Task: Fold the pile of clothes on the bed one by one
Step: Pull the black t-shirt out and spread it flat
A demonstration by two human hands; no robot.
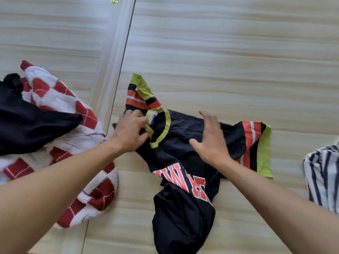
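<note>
The dark T-shirt with red lettering lies front-up on the pale wood-grain surface, just ahead of the person; its long axis runs from the lime collar at the far end down toward the viewer, where the hem end is bunched and twisted; one striped sleeve points away to the upper left, the other sleeve spreads to the right. The left hand sits at the collar's left edge, fingers curled and seemingly pinching the collar band and shoulder cloth; the right hand is flat over the right shoulder, fingers straight and spread, holding nothing; whether it presses or hovers I cannot tell. Both hands are at the neck end, so the crumpled hem, nearer the body, probably needs smoothing before any fold. To the left waits a red-and-white checked knit under a black garment; a striped garment lies at the right edge.
</note>
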